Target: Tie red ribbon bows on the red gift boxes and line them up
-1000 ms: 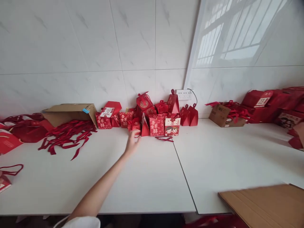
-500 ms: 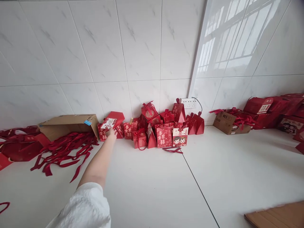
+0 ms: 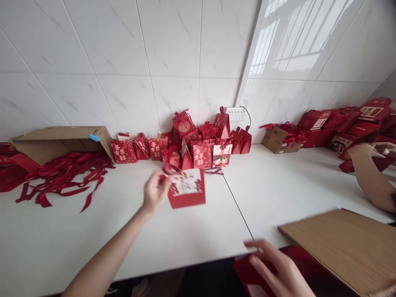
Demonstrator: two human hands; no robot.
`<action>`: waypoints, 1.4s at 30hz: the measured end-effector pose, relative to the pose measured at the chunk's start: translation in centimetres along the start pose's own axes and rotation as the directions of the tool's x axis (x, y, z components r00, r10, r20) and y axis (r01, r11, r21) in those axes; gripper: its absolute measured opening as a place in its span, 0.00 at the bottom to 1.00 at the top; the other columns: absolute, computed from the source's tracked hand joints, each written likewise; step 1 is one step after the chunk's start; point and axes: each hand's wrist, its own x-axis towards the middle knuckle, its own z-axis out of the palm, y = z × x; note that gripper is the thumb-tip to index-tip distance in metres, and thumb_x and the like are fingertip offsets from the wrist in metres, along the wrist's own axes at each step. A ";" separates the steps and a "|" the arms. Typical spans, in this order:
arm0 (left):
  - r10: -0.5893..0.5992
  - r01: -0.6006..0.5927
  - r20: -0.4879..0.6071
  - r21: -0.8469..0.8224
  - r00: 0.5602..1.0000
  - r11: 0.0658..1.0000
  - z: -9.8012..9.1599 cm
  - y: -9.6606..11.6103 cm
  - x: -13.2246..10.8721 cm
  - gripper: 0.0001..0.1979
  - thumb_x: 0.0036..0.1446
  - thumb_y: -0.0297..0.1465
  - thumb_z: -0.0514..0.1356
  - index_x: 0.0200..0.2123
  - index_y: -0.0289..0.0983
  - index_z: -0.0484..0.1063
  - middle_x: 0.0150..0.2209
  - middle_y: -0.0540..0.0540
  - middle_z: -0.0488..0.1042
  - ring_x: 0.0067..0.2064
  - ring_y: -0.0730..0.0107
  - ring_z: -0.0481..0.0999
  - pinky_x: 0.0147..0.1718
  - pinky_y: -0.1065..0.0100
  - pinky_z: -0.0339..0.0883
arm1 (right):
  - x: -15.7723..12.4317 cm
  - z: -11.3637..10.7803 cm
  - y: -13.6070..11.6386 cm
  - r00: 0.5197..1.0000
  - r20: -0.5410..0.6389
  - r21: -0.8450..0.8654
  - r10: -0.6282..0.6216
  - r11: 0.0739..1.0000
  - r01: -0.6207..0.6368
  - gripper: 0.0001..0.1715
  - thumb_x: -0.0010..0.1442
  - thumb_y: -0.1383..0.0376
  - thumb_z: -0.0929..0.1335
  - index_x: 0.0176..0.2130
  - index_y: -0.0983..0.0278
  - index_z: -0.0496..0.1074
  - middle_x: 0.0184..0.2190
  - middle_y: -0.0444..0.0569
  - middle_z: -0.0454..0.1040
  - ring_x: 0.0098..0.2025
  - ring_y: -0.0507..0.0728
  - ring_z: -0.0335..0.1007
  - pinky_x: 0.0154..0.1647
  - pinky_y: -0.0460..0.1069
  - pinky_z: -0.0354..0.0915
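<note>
My left hand (image 3: 155,190) is closed on the left side of a red gift box (image 3: 188,201) with a white printed panel and a dark red ribbon, held up over the white table. Motion blurs the box a little. My right hand (image 3: 276,264), lower right, has its thumb and fingers apart with nothing between them. It hovers over a red item (image 3: 250,275) by the table's front edge, partly hidden by the hand. Behind the held box stand several red gift boxes (image 3: 202,154) with ribbons and printed faces, grouped along the tiled wall.
A cardboard box (image 3: 62,134) on its side spills dark red ribbons (image 3: 66,177) at the left. A flat cardboard sheet (image 3: 343,243) lies at the lower right. Another person's hands (image 3: 371,150) are among red boxes at the far right. A small carton (image 3: 274,138) holds ribbons.
My left hand has brought the red gift box from beside the cardboard box toward me and to the right. My right hand and the other person's hands have come into view.
</note>
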 end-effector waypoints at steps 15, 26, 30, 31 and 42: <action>-0.136 0.165 0.324 -0.062 0.936 0.984 5.0 2.9 -9.2 0.09 0.59 0.37 0.54 0.32 0.38 0.67 0.23 0.52 0.72 0.23 0.75 0.69 0.23 0.74 0.63 | 11.6 3.5 -7.2 0.920 -0.090 0.393 -0.382 0.835 0.385 0.08 0.58 0.61 0.68 0.30 0.63 0.72 0.29 0.47 0.75 0.34 0.55 0.72 0.37 0.49 0.67; 0.163 -0.184 0.120 0.194 0.979 0.964 8.1 5.7 -12.5 0.15 0.58 0.30 0.56 0.50 0.35 0.64 0.42 0.39 0.69 0.43 0.62 0.73 0.37 0.63 0.73 | 6.4 4.6 -5.8 0.979 -0.153 0.421 -0.132 0.888 0.185 0.22 0.60 0.54 0.64 0.51 0.62 0.61 0.48 0.56 0.68 0.48 0.59 0.69 0.46 0.55 0.67; 0.304 -0.314 0.464 -0.058 0.832 0.948 7.4 8.1 -13.7 0.19 0.56 0.32 0.56 0.51 0.32 0.64 0.46 0.36 0.68 0.46 0.60 0.72 0.40 0.64 0.73 | 6.5 3.1 -4.8 0.996 0.009 0.393 -0.091 0.916 0.080 0.15 0.62 0.56 0.62 0.44 0.63 0.67 0.33 0.48 0.73 0.29 0.53 0.68 0.30 0.48 0.65; 0.349 -0.341 0.470 -0.104 0.811 0.934 7.0 8.5 -13.5 0.16 0.56 0.29 0.56 0.48 0.34 0.66 0.44 0.38 0.68 0.44 0.62 0.73 0.40 0.65 0.73 | 6.9 2.7 -4.4 0.996 -0.002 0.373 -0.093 0.924 0.087 0.14 0.63 0.56 0.62 0.40 0.63 0.68 0.31 0.47 0.73 0.28 0.52 0.66 0.29 0.47 0.63; 0.031 0.064 0.611 -0.134 0.791 0.989 6.7 6.6 -3.8 0.06 0.60 0.31 0.54 0.34 0.38 0.69 0.30 0.50 0.73 0.31 0.73 0.74 0.28 0.74 0.69 | 9.5 1.5 -2.7 0.970 0.130 0.426 -0.203 0.895 0.131 0.13 0.61 0.57 0.63 0.35 0.64 0.70 0.29 0.46 0.74 0.30 0.52 0.68 0.31 0.46 0.63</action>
